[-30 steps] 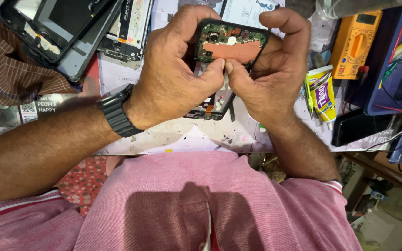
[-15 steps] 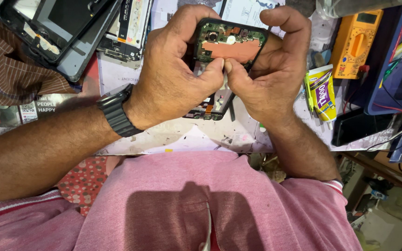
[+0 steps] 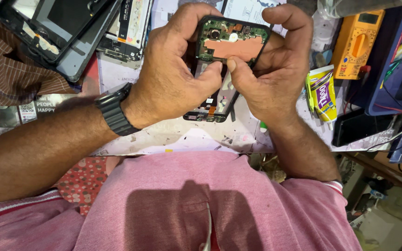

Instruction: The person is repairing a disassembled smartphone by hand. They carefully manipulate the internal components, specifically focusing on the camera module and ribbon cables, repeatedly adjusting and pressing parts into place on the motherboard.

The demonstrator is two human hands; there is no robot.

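We have the opened phone (image 3: 226, 56) up off the worktop (image 3: 173, 135), held at about twelve o'clock in the head view, its back cover off so the green circuit board, the camera module and a copper-coloured shield face us. Our left hand (image 3: 173, 79) is wrapped around the frame's left edge, fingers curled over the top corner, thumb laid across the lower half of the body. Our right hand (image 3: 275, 69) grasps the opposite edge, index finger hooked over the top right corner, and its thumb tip presses just under the copper shield, touching the left thumb. Both hands are closed on the phone; neither holds a tool.

We judge the step in hand to be work with the thumbs on the board area: pressing or seating a part just below the shield. Which part sits under the thumbs we cannot tell, since they cover it. The next move calls for steady, even thumb pressure while the fingers brace the frame from behind, so the thin body does not flex.

At ten o'clock lie other dismantled phones (image 3: 66, 32). At two o'clock sits an orange multimeter (image 3: 357, 44), with a tube of glue (image 3: 322, 93) at three o'clock, just beside our right hand. A black watch (image 3: 112, 114) rides our left wrist.
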